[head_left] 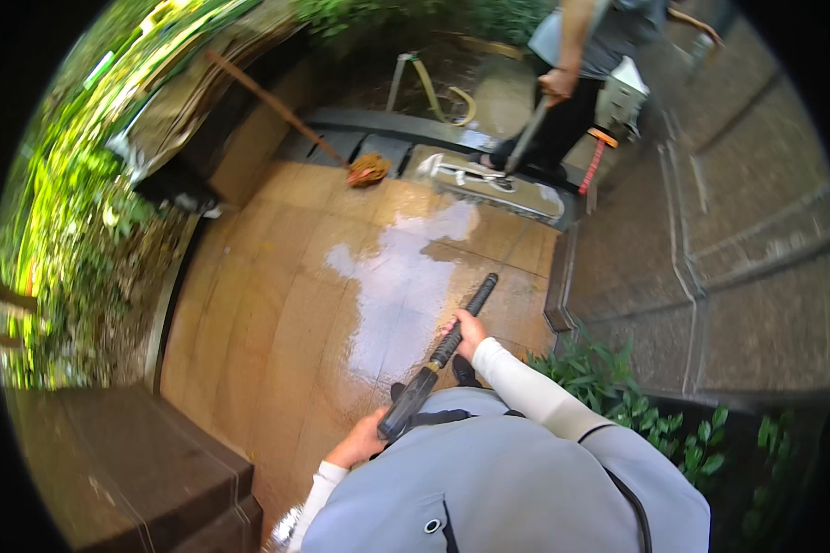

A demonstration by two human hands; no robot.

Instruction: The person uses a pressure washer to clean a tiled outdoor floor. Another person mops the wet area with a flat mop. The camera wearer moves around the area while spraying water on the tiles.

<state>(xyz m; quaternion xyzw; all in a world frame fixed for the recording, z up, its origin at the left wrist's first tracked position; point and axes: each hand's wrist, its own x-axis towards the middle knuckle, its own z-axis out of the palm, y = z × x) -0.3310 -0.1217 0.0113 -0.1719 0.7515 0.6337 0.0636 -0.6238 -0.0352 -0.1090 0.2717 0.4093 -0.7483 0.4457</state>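
Note:
A black pressure washer gun (419, 391) slants across in front of my body, its tip pointing forward and right over wet tan paving (277, 304). My right hand (468, 335) wraps round its ribbed front part. At the rear end my left hand (363, 439) closes on the grip, its fingers partly hidden by the gun. A faint thin line runs on from the tip toward the step; whether it is water or a thin lance I cannot tell. Shiny water (392, 286) spreads over the slabs ahead.
Beyond a stone step (526, 198), another person (599, 55) grips a pole reaching down to it. A long-handled mop (367, 170) leans at the back left. Brown walls (747, 230) stand right, a brown block (138, 461) near left, leafy plants (618, 396) at right.

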